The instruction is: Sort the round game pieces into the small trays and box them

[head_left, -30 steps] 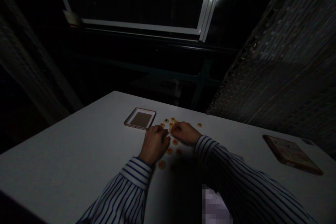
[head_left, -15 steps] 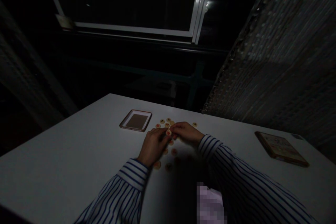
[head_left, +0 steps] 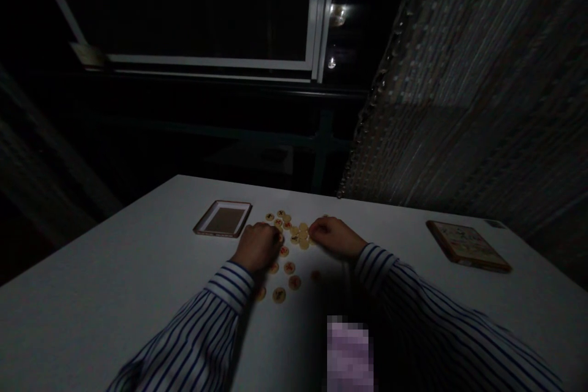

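Observation:
Round wooden Chinese chess pieces (head_left: 289, 267), marked in red or black, lie scattered on the white table (head_left: 114, 294). My left hand (head_left: 257, 247) is closed at the left side of the scatter, its fingertips on a piece (head_left: 281, 237) that is partly covered. To the right, my right hand (head_left: 339, 236) is closed with its fingers bent beside a tight cluster of pale, mostly blank-faced pieces (head_left: 304, 235). Whether a piece sits in the right fingers is hidden. A piece with a black mark (head_left: 278, 294) lies nearer me, beside red ones.
An open shallow box (head_left: 197, 228) rests left of the pieces. A flat box with a printed top (head_left: 471, 245) lies at the far right. Behind the table are a window frame (head_left: 206, 62) and a bead curtain (head_left: 441, 86). The scene is dim.
My hands, together at one red-marked piece before, have moved apart. Between them the cluster of pale pieces now shows. The camera view has shifted to the right.

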Motion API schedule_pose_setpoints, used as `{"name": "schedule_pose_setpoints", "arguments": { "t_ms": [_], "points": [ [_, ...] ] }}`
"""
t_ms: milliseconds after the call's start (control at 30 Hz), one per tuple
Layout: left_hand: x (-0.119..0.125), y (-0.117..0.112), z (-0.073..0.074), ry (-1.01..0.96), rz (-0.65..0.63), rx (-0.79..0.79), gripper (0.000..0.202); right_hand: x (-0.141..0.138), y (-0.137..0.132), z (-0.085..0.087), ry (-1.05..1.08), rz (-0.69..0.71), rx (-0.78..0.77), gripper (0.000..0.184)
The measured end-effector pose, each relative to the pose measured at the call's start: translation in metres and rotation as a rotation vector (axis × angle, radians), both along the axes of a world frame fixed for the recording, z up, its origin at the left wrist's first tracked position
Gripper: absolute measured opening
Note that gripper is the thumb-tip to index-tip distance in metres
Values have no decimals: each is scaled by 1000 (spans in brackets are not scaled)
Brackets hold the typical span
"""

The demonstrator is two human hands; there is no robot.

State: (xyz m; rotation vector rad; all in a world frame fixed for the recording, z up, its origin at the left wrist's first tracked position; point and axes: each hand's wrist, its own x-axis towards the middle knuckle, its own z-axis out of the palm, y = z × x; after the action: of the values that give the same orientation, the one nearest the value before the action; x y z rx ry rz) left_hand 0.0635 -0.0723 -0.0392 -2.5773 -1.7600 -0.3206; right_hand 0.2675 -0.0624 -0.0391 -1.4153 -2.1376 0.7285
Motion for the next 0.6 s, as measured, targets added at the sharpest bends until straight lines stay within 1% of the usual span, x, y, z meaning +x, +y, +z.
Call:
{"name": "schedule_pose_setpoints", "arguments": {
  "t_ms": [167, 267, 433, 600],
  "points": [
    [7, 6, 0, 96, -24, -46, 26, 1, -13, 0, -360, 22, 156, 22],
    [8, 9, -1, 116, -24, -79, 22, -1, -16, -2, -508, 63, 242, 21],
    [7, 12, -1, 116, -19, -109, 19, -8, -16, -4, -594, 129, 289, 20],
    [1, 12, -2, 97, -54, -97, 16, -15, -14, -8, -639, 137, 335, 20]
  ]
}}
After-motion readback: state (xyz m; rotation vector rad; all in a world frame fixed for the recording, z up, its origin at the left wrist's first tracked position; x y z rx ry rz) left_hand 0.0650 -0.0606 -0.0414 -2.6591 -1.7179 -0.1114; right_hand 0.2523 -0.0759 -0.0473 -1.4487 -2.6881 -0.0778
